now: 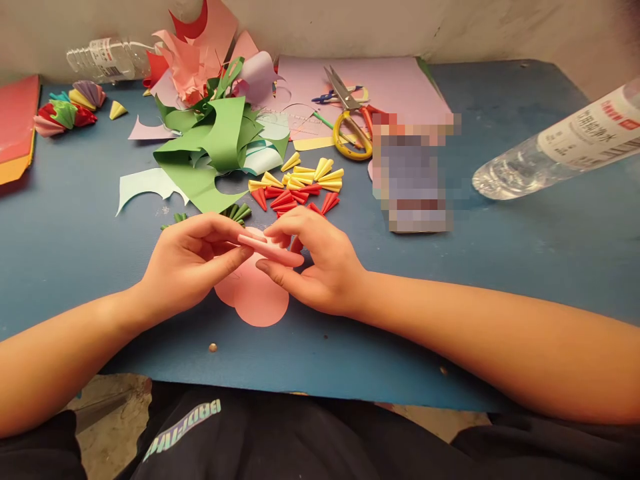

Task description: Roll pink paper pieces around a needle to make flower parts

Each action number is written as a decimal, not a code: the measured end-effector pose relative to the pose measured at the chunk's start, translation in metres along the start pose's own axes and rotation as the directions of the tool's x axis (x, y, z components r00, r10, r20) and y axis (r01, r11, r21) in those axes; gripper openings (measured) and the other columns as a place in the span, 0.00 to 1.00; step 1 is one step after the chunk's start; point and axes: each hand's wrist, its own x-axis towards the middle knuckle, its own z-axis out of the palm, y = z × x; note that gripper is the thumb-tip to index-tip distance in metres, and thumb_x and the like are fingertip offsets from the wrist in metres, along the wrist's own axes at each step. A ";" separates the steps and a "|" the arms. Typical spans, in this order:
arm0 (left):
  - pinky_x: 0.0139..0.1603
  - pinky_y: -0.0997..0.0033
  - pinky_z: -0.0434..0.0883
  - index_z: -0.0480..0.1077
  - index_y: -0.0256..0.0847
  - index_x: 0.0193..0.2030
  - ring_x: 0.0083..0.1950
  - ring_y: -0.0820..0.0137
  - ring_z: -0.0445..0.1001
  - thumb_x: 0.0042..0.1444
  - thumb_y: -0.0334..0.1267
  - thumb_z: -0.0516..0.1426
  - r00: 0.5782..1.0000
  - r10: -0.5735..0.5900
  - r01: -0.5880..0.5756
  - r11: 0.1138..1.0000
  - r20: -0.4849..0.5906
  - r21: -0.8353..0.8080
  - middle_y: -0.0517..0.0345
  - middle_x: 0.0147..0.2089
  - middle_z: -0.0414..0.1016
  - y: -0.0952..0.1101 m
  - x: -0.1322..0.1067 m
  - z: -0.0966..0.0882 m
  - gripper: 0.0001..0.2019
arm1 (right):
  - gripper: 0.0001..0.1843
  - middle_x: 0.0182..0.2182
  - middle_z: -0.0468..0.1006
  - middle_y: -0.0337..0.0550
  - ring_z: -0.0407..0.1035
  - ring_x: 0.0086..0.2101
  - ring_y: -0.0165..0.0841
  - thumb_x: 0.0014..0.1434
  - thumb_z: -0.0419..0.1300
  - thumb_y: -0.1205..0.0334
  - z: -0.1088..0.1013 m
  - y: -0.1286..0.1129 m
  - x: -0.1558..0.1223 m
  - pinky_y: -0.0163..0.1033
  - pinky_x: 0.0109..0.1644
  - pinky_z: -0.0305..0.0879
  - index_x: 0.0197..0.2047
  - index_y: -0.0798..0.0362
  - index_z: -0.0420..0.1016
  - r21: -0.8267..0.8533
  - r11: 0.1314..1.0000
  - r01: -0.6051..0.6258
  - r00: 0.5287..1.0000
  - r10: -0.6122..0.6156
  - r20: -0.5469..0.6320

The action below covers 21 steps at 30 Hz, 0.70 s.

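Observation:
My left hand (193, 263) and my right hand (313, 263) meet over the near middle of a blue table (500, 267). Both pinch a pink paper piece rolled into a narrow cone (267, 248), the left at its wide end, the right along its length. Pink paper circles (257, 300) lie flat under the hands. Just beyond the fingers lie several small red cones (290, 198), yellow cones (313, 175) and a few green cones (235, 212).
A heap of green and pink paper scraps (215, 127) sits at the back, with yellow-handled scissors (350, 120) on lilac paper (395, 83). A clear plastic bottle (560, 153) lies at right, another bottle (107, 59) at back left beside a multicoloured cone cluster (67, 110).

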 end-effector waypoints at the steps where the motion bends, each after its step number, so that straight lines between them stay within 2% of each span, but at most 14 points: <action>1: 0.56 0.64 0.85 0.82 0.42 0.41 0.51 0.64 0.88 0.61 0.35 0.71 1.000 0.023 -0.023 1.000 -0.007 -0.007 0.54 0.47 0.90 0.000 0.000 0.000 0.04 | 0.16 0.43 0.80 0.47 0.76 0.43 0.39 0.66 0.70 0.56 0.000 0.000 0.001 0.43 0.38 0.77 0.52 0.49 0.73 -0.008 1.000 -0.020 1.000 0.020 -0.022; 3: 0.57 0.64 0.86 0.84 0.44 0.40 0.53 0.63 0.88 0.61 0.34 0.72 0.996 0.087 -0.087 0.996 -0.025 -0.011 0.54 0.49 0.90 -0.001 0.000 -0.001 0.03 | 0.18 0.48 0.77 0.51 0.74 0.48 0.42 0.63 0.71 0.57 0.000 -0.002 0.000 0.41 0.34 0.76 0.53 0.48 0.72 0.001 0.991 -0.133 0.989 0.132 -0.068; 6: 0.60 0.60 0.85 0.86 0.46 0.38 0.60 0.59 0.86 0.58 0.34 0.73 0.991 0.119 -0.117 0.993 -0.055 0.029 0.53 0.59 0.87 -0.001 0.001 -0.002 0.03 | 0.18 0.49 0.75 0.49 0.73 0.47 0.39 0.61 0.70 0.60 0.002 -0.004 -0.001 0.37 0.32 0.76 0.51 0.47 0.70 0.104 0.931 -0.351 0.922 0.363 -0.137; 7: 0.61 0.58 0.85 0.87 0.46 0.37 0.61 0.58 0.85 0.58 0.34 0.73 0.993 0.109 -0.107 0.994 -0.054 0.034 0.53 0.62 0.86 -0.001 0.001 -0.003 0.03 | 0.17 0.47 0.75 0.47 0.73 0.45 0.37 0.61 0.69 0.60 0.003 -0.005 -0.002 0.37 0.33 0.77 0.50 0.47 0.68 0.149 0.911 -0.386 0.902 0.406 -0.145; 9: 0.60 0.58 0.86 0.88 0.48 0.37 0.61 0.57 0.85 0.58 0.35 0.73 0.998 0.056 -0.055 0.998 -0.025 0.027 0.53 0.66 0.83 -0.001 0.002 -0.003 0.03 | 0.15 0.43 0.76 0.43 0.74 0.40 0.34 0.62 0.68 0.62 0.005 -0.005 -0.004 0.38 0.36 0.78 0.48 0.47 0.67 0.214 0.894 -0.395 0.894 0.427 -0.137; 13: 0.47 0.68 0.86 0.89 0.48 0.42 0.52 0.60 0.87 0.57 0.33 0.71 0.997 0.011 -0.013 1.000 0.082 0.021 0.50 0.57 0.87 -0.003 0.003 -0.004 0.07 | 0.12 0.38 0.79 0.40 0.75 0.37 0.33 0.61 0.65 0.67 0.005 -0.004 -0.004 0.38 0.38 0.77 0.47 0.48 0.71 0.175 0.926 -0.334 0.928 0.355 -0.109; 15: 0.47 0.67 0.86 0.89 0.46 0.44 0.50 0.61 0.87 0.59 0.34 0.70 0.991 -0.024 0.023 1.000 0.135 0.011 0.49 0.52 0.88 -0.002 0.003 -0.004 0.08 | 0.12 0.37 0.79 0.40 0.74 0.37 0.34 0.60 0.64 0.68 0.003 -0.003 -0.003 0.38 0.37 0.76 0.47 0.49 0.72 0.135 0.935 -0.328 0.935 0.342 -0.098; 17: 0.48 0.67 0.85 0.88 0.44 0.45 0.48 0.62 0.86 0.61 0.36 0.69 0.985 -0.041 0.044 0.999 0.167 -0.011 0.50 0.48 0.88 0.000 0.004 -0.004 0.07 | 0.12 0.39 0.80 0.41 0.75 0.38 0.34 0.61 0.63 0.68 0.002 -0.003 -0.003 0.39 0.38 0.77 0.48 0.49 0.73 0.142 0.931 -0.335 0.936 0.347 -0.064; 19: 0.45 0.70 0.84 0.85 0.43 0.42 0.42 0.67 0.85 0.62 0.36 0.70 0.983 -0.048 0.057 0.997 0.176 -0.048 0.53 0.42 0.87 0.001 0.005 -0.004 0.03 | 0.14 0.42 0.81 0.44 0.77 0.41 0.35 0.62 0.62 0.68 0.001 -0.003 -0.003 0.39 0.40 0.79 0.52 0.50 0.73 0.187 0.917 -0.352 0.933 0.359 -0.004; 21: 0.41 0.73 0.83 0.80 0.42 0.41 0.37 0.71 0.84 0.61 0.34 0.71 0.983 -0.059 0.080 0.990 0.174 -0.117 0.58 0.37 0.85 0.000 0.006 -0.004 0.05 | 0.18 0.44 0.80 0.47 0.78 0.43 0.36 0.64 0.61 0.67 0.001 -0.004 -0.004 0.38 0.38 0.80 0.57 0.51 0.73 0.242 0.889 -0.388 0.920 0.389 0.043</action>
